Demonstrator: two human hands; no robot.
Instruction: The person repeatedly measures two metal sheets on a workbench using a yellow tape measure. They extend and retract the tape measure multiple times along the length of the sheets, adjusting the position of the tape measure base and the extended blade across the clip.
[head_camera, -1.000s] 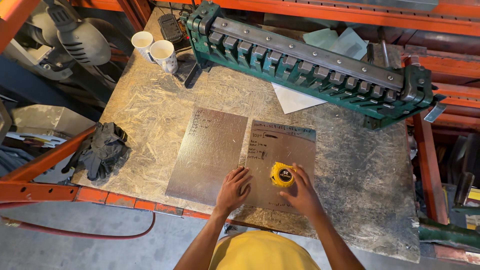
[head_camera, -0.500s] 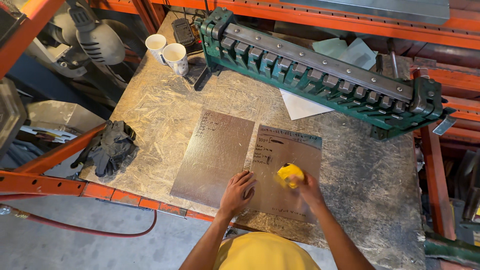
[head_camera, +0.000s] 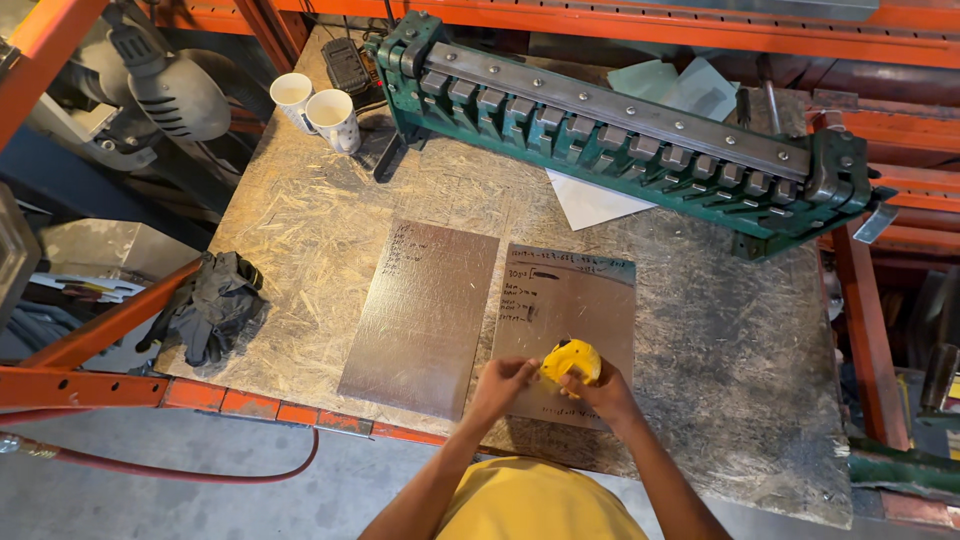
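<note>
Yellow tape measure (head_camera: 571, 361) on the right-hand metal sheet (head_camera: 572, 310), right hand (head_camera: 603, 392) curled around it from below, left hand (head_camera: 503, 380) fingers pinching at its left edge, second metal sheet (head_camera: 422, 314) just left, chipboard tabletop (head_camera: 300, 230) beneath.

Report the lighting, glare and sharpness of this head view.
Head view: even, soft light, no hard shadows; the left metal sheet shows a dull sheen, no blown glare. The bench and green sheet-metal brake look sharp; both hands on the yellow tape measure are slightly soft. Edges bow from the wide lens.
</note>
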